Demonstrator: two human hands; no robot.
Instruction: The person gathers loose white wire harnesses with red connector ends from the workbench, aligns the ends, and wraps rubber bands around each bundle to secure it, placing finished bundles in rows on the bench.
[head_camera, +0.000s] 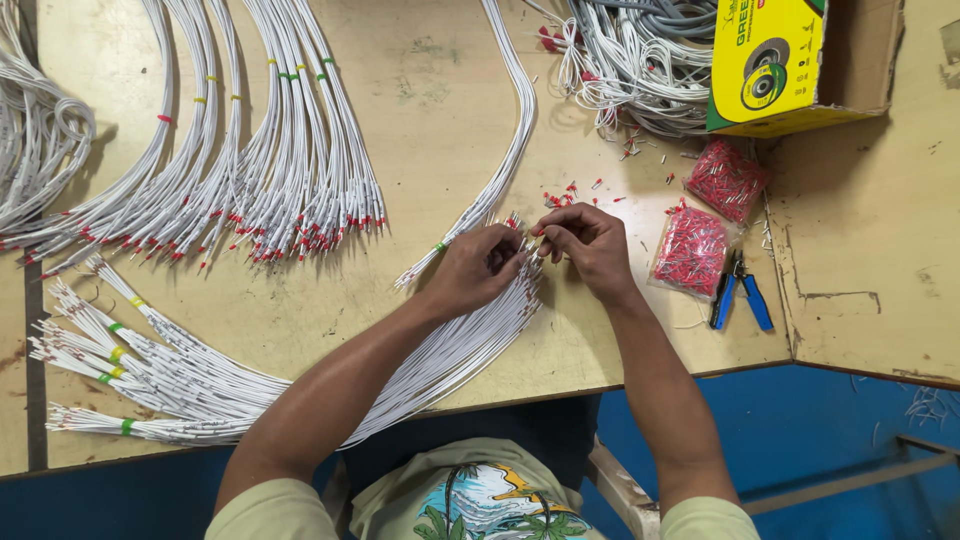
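One camera on the person's head looks steeply down, close over the table (430, 90) and both forearms.

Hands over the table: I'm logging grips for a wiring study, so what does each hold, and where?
Left hand grips the white wires near their ends; right hand pinches one wire's tip.

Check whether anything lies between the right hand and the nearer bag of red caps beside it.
Nothing visible does. The right hand pinches wire ends with the left hand; bare table separates it from the nearer bag of red caps. The blue pliers lie beyond the bag.
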